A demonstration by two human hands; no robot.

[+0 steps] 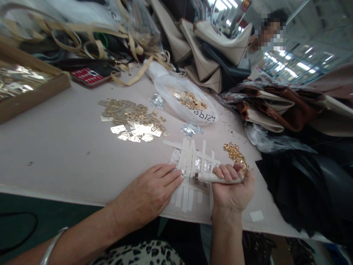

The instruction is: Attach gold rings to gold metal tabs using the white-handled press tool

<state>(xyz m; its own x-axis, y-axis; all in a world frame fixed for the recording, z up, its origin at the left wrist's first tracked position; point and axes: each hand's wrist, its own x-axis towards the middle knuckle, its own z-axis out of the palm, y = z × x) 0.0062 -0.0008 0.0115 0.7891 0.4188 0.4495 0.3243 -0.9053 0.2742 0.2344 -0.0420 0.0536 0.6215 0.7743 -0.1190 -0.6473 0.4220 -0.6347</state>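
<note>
My right hand [230, 184] is wrapped round a pale, tape-covered handle [206, 177] with a dark tip that points left. Beside that tip my left hand [158, 187] rests palm down, its fingertips at a small light piece [182, 174] too small to make out. Under both lies a taped patch [190, 154] of crossed pale strips over clear plastic. Gold plates [132, 117] lie in a heap beyond my left hand. Small gold parts [234, 152] are piled just past my right hand, and silver parts [192, 129] sit behind the patch.
A box of metal plates [35, 90] stands at the left, near a red patterned item [91, 75]. An open plastic bag [184, 95] holds gold parts. Bags [204, 55] and brown leather pieces [292, 106] crowd the back and right. A person [268, 33] is in the background.
</note>
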